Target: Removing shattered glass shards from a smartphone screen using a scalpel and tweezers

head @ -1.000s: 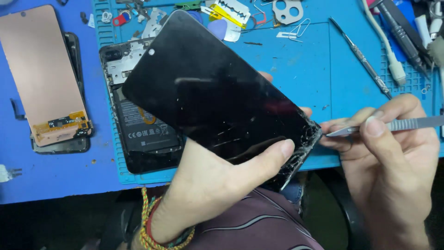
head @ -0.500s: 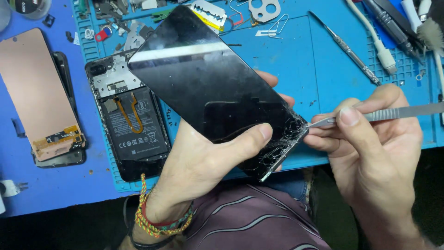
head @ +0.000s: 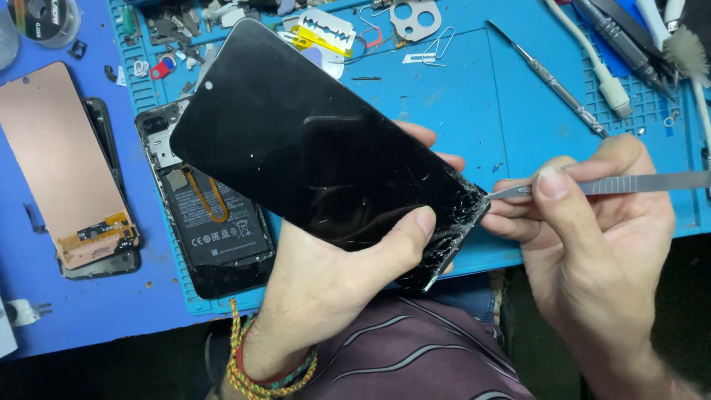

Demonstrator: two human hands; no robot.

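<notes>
Change from half a second ago: the glare band on the screen (head: 318, 152) is gone and the glass now reads plain black; the view sits slightly further right, and the open phone (head: 211, 215) beneath is more covered by the screen. Grip and tool contact are unchanged.

Screen: black phone panel, held above the blue mat (head: 459, 111). Long axis runs diagonally, top end with its small camera hole pointing up-left, shattered corner pointing down-right. Cracks spread white over that lower right corner.

Left hand (head: 337, 285): fingers closed on the screen, thumb pressed on the glass near the cracked corner, other fingertips showing past the far edge. Braided bands at the wrist.

Right hand (head: 592, 237): fingers pinched shut on a flat metal tool (head: 607, 185), which lies almost level, tip pointing left and touching the broken corner.

Labels and signs: the open phone lies on the mat's left edge, its black battery bearing white printed marks and an orange loop of flex. A copper-backed panel (head: 63, 159) lies further left on the blue table, with a small orange flex patch at its lower end. A yellow strip crosses a razor blade (head: 326, 33) at the mat's top.

Also on the mat: a slim metal pick (head: 552, 81), upper right.
</notes>
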